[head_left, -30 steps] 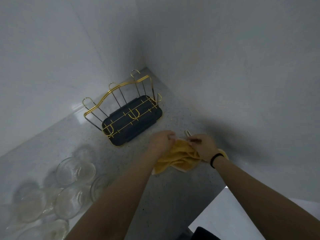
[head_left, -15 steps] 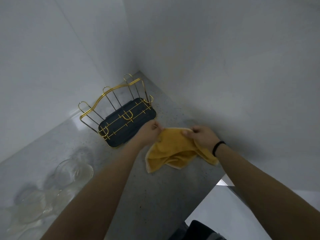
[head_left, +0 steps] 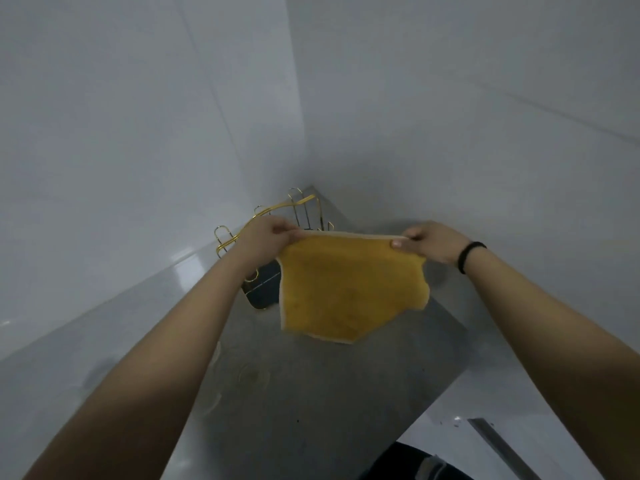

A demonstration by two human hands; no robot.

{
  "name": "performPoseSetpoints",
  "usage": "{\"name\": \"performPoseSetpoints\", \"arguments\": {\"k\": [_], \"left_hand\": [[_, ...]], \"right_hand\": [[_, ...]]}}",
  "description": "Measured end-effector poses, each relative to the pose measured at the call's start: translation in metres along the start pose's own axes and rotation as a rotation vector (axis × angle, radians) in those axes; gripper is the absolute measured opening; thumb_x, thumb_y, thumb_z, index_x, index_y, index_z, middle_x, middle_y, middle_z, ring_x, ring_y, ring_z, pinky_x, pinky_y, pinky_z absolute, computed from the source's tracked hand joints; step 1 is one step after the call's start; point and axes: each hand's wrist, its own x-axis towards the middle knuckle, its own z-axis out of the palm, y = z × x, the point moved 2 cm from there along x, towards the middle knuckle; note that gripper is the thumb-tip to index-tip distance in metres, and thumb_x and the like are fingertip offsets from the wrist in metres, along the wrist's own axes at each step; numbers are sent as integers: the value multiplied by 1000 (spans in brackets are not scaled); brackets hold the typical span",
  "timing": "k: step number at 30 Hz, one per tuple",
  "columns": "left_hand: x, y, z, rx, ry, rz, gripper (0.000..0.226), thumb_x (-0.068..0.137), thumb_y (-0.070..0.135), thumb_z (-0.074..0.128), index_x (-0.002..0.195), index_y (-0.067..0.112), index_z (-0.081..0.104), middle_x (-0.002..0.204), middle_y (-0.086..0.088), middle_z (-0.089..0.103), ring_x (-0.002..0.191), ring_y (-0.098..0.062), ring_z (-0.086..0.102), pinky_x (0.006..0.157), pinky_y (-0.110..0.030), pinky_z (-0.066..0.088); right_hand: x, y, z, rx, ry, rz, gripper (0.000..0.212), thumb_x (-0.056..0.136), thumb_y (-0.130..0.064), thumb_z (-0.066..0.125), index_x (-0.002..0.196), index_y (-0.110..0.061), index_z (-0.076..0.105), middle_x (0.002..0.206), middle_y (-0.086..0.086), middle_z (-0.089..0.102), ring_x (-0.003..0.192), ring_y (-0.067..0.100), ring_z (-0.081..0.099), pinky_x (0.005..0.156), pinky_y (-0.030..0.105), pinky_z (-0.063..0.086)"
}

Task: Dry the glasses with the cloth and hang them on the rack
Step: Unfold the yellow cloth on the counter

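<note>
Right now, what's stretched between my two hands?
The yellow cloth, its top edge pulled taut from left hand to right hand, in the head view.

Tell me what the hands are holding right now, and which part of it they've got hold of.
The yellow cloth, stretched between both hands: the left hand pinches one end of its top edge, the right hand the other, and the rest hangs free.

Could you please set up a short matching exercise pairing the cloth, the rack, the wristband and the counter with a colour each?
Things:
1. cloth
2. rack
3. wristband
4. counter

Colours:
A. black
B. grey
C. yellow
D. gold wire

Pairs: 1-C, 2-D, 3-A, 4-B
</note>
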Motion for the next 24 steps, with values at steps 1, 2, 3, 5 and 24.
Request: {"name": "performPoseSetpoints", "arguments": {"k": [1, 2, 3, 5, 24], "left_hand": [[-4, 3, -9, -55, 36, -3, 19, 94, 28, 59, 105, 16, 68, 105, 0, 62, 105, -19, 55, 97, -36, 44], [-8, 6, -16, -114, 63, 2, 18, 94, 28, 59, 104, 16, 68, 103, 0, 63, 105, -20, 57, 97, -37, 45], [-12, 9, -24, -168, 83, 13, 16, 94, 27, 59, 103, 16, 68, 101, 0, 63, 104, -22, 59, 96, -37, 46], [-25, 15, -37, -219, 86, 51, 14, 94, 27, 59, 100, 17, 67, 99, 1, 64, 101, -21, 59, 93, -36, 48], [-63, -101, 124, 457, -341, -167, 18, 99, 13, 43, 112, 8, 55, 101, -8, 54, 88, -18, 47, 78, -27, 40]], "right_hand": [[-4, -10, -7, 47, 71, -47, 40, 89, -41, 54, 63, -14, 41, 59, 1, 34, 55, 15, 36, 54, 29, 24], [-9, -19, -14, 83, 123, -93, 39, 89, -40, 56, 63, -12, 43, 58, 2, 35, 54, 15, 37, 53, 28, 26], [-14, -27, -21, 105, 161, -134, 38, 88, -39, 58, 64, -11, 47, 59, 3, 38, 54, 15, 39, 53, 28, 29], [-33, -41, -30, 151, 208, -201, 32, 86, -37, 60, 68, -11, 58, 62, 1, 50, 57, 12, 49, 57, 25, 38], [-58, 68, 129, -134, -242, 174, 22, 90, -36, 55, 76, -25, 67, 82, -7, 63, 79, 13, 54, 75, 21, 40]]}}
